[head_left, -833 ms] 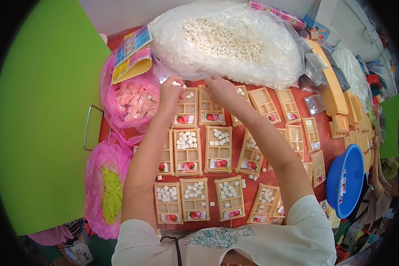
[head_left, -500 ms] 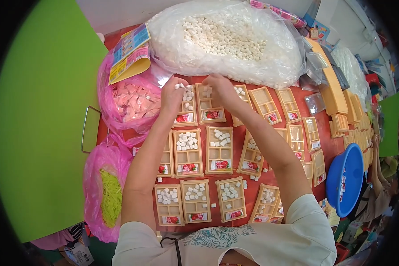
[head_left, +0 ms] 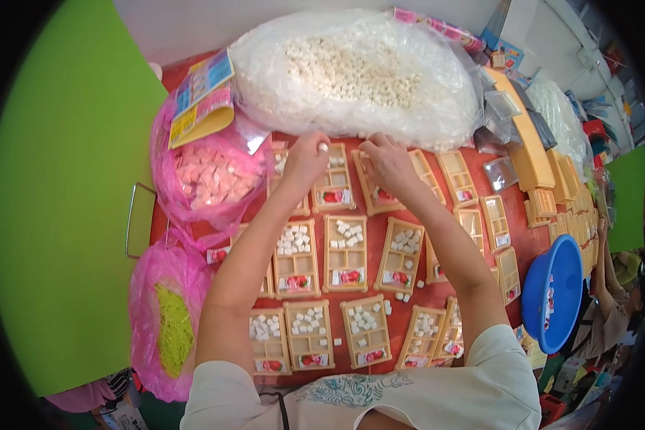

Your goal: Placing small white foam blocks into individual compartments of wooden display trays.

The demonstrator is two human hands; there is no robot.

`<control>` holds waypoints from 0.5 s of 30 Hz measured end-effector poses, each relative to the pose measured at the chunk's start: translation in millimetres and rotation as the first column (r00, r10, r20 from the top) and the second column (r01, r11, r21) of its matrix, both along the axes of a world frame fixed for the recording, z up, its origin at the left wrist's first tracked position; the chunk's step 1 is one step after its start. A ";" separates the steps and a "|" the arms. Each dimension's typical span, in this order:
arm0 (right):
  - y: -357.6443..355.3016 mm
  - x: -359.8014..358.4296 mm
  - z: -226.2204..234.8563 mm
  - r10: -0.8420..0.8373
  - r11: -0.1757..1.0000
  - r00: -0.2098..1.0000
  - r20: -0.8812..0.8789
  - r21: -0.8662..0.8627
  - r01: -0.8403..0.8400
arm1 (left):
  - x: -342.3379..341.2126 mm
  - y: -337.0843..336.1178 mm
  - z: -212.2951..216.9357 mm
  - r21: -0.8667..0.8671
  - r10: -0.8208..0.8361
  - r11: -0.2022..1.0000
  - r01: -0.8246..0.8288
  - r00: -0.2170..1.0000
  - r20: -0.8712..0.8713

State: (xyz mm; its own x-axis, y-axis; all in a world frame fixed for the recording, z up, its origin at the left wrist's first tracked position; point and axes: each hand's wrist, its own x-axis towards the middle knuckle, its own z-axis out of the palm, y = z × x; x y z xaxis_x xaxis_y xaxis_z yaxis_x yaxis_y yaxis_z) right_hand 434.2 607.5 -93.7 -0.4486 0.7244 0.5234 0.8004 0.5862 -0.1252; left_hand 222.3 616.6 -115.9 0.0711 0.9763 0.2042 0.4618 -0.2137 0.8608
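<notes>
My left hand (head_left: pixel 305 159) is closed around small white cubes, and one white cube (head_left: pixel 323 147) shows at its fingertips. It hovers by the top of a tan compartment tray (head_left: pixel 333 179) that has white cubes in its upper part and a strawberry-printed packet (head_left: pixel 334 196) at its lower end. My right hand (head_left: pixel 390 161) is bent over the neighbouring tray (head_left: pixel 375 202), its fingers drawn together; whatever they hold is hidden. Just beyond both hands lies a large clear plastic bag (head_left: pixel 437 118) heaped with white cubes (head_left: pixel 351 72).
More trays (head_left: pixel 345 252) stand in rows on the red table (head_left: pixel 401 304), several with cubes and packets. Pink bags hold pink packets (head_left: pixel 218 172) and yellow-green shreds (head_left: pixel 173 330) at left. A blue basin (head_left: pixel 554 292) and stacked tan trays (head_left: pixel 562 175) stand at right.
Both hands have shifted to the right, my left hand to the second tray and my right hand to the tray beside it. The view has tilted slightly.
</notes>
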 end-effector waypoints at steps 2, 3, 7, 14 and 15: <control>2.2 -1.4 24.8 -0.001 0.997 0.995 -0.099 -0.075 -0.007 | 3.3 -3.4 5.7 0.075 0.002 0.997 0.018 0.967 -0.254; 1.6 -0.9 35.0 -0.008 0.984 0.980 -0.197 -0.174 -0.027 | 5.6 -6.4 8.7 0.087 0.000 0.996 0.022 0.967 -0.254; 68.4 3.0 60.9 -0.118 0.991 0.975 -0.186 -0.076 0.106 | 7.6 -9.1 27.5 0.186 0.016 0.981 0.048 0.944 -0.331; 137.4 2.8 15.4 -0.337 0.836 0.919 0.206 -0.384 0.392 | 0.4 39.7 80.0 0.440 0.041 0.898 -0.021 0.998 -0.036; 142.9 2.3 10.6 -0.351 0.827 0.914 0.206 -0.389 0.405 | 1.5 61.0 83.1 0.507 0.063 0.862 -0.024 0.996 -0.059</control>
